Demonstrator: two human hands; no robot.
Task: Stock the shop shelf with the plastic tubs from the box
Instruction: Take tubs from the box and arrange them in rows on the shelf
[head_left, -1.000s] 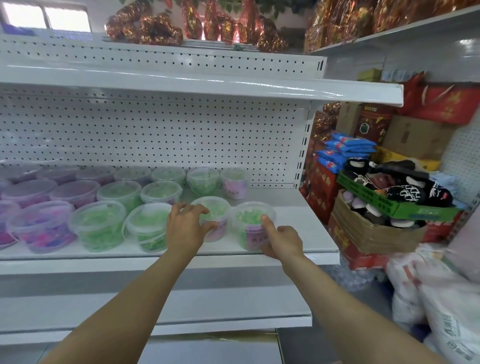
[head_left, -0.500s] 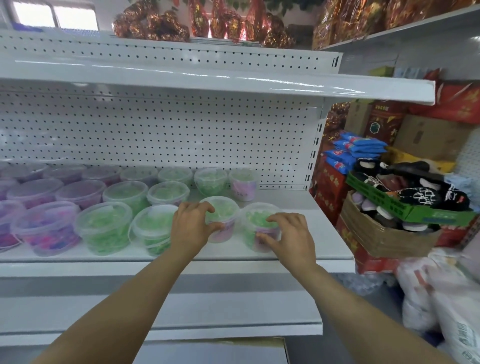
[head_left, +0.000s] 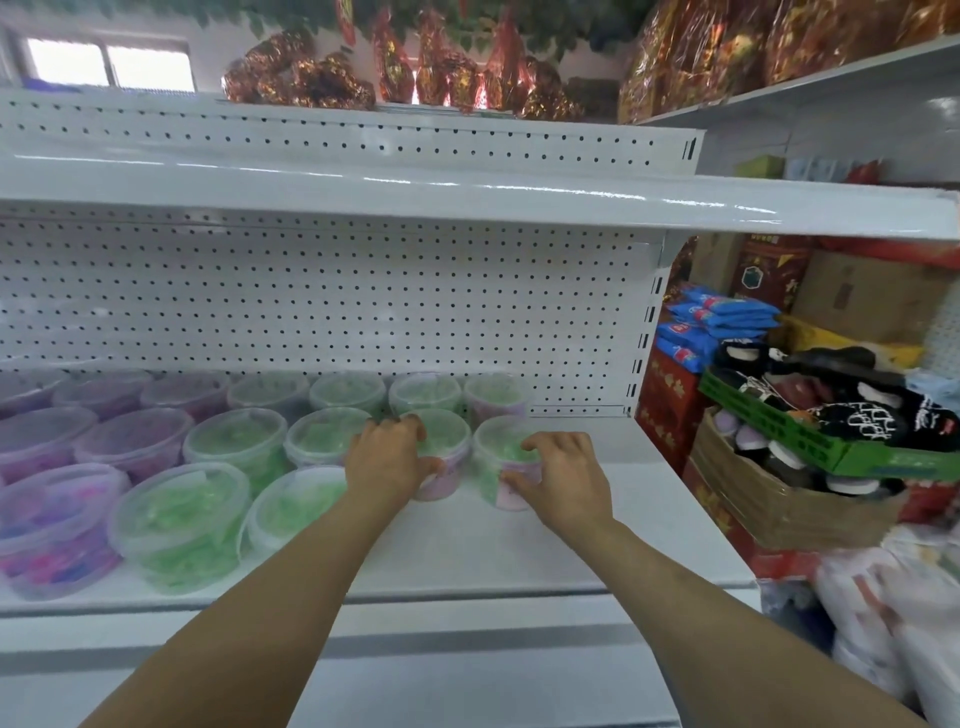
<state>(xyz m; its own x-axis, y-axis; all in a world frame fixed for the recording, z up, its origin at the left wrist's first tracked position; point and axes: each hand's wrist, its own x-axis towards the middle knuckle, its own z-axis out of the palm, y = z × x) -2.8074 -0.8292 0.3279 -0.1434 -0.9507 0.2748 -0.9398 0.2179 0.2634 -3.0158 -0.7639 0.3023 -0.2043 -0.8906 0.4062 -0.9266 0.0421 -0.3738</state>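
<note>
To the right of the white metal shop shelf (head_left: 597, 540), past its perforated white back panel (head_left: 363, 301), a brown cardboard box (head_left: 789, 499) holds dark-capped bottles under a tilted green cardboard tray (head_left: 831, 447) of black printed cloth goods, with stacked blue packets (head_left: 711, 322) and red cartons (head_left: 670, 410) behind, and white plastic sacks (head_left: 893, 613) at the lower right. Red and gold foil-wrapped gift packs (head_left: 415, 78) line the top of the unit. On the shelf board, rows of clear plastic lidded tubs of green pieces (head_left: 176, 525) and clear plastic lidded tubs of pink and purple pieces (head_left: 52, 525) fill the left and middle, standing close against one another. At the right end of the middle row stand 2 small clear round tubs with green contents and pink labels. The left hand (head_left: 387, 462) is curled round the left labelled tub (head_left: 447, 447), fingers over its rim and thumb on its side. The right hand (head_left: 566, 478) has its fingers bent over the lid of the right labelled tub (head_left: 498, 457) and its thumb against the pink label, so it appears to grip it. Both tubs rest on the board, just beside each other. Motion blur softens everything; the label print is unreadable, the tubs at the far left are cut off by the frame edge, and the hands cover part of each held tub.
</note>
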